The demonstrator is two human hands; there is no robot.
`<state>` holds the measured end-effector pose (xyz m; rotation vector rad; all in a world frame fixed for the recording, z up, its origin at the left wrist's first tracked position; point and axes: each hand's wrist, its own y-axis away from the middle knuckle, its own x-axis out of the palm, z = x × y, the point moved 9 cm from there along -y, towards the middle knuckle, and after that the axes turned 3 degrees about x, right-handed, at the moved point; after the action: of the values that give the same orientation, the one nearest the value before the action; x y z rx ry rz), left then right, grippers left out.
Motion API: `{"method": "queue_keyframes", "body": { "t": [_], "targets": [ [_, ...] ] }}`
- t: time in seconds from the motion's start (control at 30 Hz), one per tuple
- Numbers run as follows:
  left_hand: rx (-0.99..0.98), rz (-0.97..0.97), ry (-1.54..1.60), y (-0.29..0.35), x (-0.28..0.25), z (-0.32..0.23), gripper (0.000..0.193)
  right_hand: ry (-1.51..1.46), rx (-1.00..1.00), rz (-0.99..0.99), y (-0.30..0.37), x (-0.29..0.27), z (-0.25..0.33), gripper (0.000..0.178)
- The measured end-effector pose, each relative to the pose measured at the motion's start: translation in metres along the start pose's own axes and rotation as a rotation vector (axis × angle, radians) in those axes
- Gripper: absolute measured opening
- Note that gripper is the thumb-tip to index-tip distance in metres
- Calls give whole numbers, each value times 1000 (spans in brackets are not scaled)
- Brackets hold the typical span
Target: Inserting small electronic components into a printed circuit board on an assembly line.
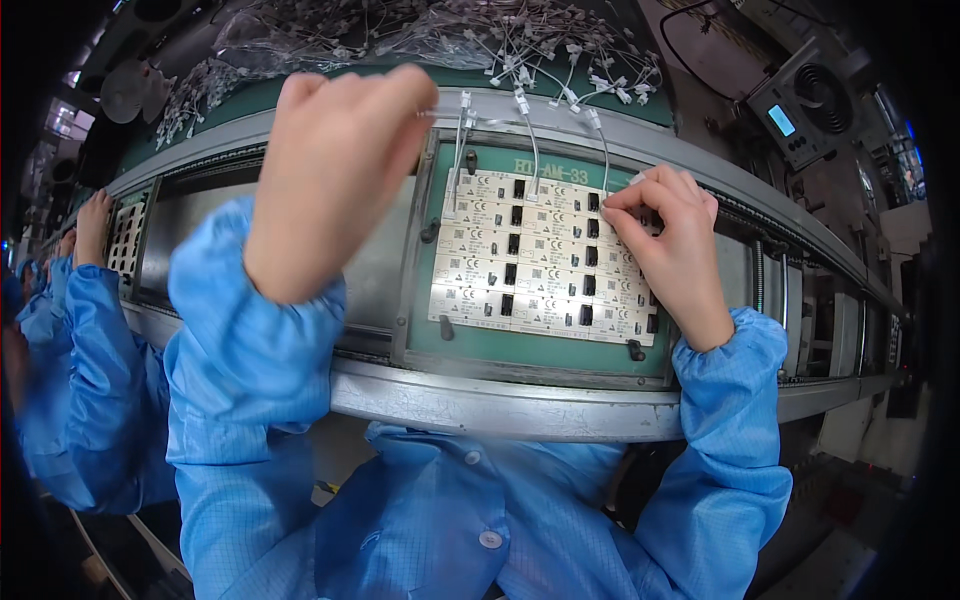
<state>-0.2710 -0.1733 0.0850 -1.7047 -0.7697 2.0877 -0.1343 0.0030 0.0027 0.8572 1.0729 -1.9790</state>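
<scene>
In front of me a green fixture plate (520,350) carries a panel of white circuit boards (468,270) with black components in columns. My right hand (672,222) pinches the lower end of a white connector cable (604,150) at the panel's upper right. Two more connector cables (535,150) (459,150) run from the rail down to the upper row of boards. My left hand (345,165), blurred by motion, is raised left of the panel's top corner. Its fingers are closed, and a thin pale cable (440,114) shows at their tips; the grip itself is hidden.
Beyond the metal conveyor rail (640,130) lies a heap of loose white connector cables (540,50) with clear plastic bags (430,45). A small fan unit (815,100) with a lit display stands at far right. A co-worker's hand (93,228) reaches over another board panel at left.
</scene>
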Motion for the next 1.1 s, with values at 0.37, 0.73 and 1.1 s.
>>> {"method": "queue_keyframes", "body": {
  "t": [0.37, 0.73, 1.1],
  "targets": [
    [-31, 214, 143, 34, 29, -31, 11, 137, -157, 30, -2, -5, 17, 9],
    [-44, 249, -14, 54, 29, -57, 11, 26, -64, 94, -33, -6, 0, 9],
    [-103, 234, 94, 52, 33, -43, 13, 306, -101, -27, -99, 29, -7, 16]
  ]
}}
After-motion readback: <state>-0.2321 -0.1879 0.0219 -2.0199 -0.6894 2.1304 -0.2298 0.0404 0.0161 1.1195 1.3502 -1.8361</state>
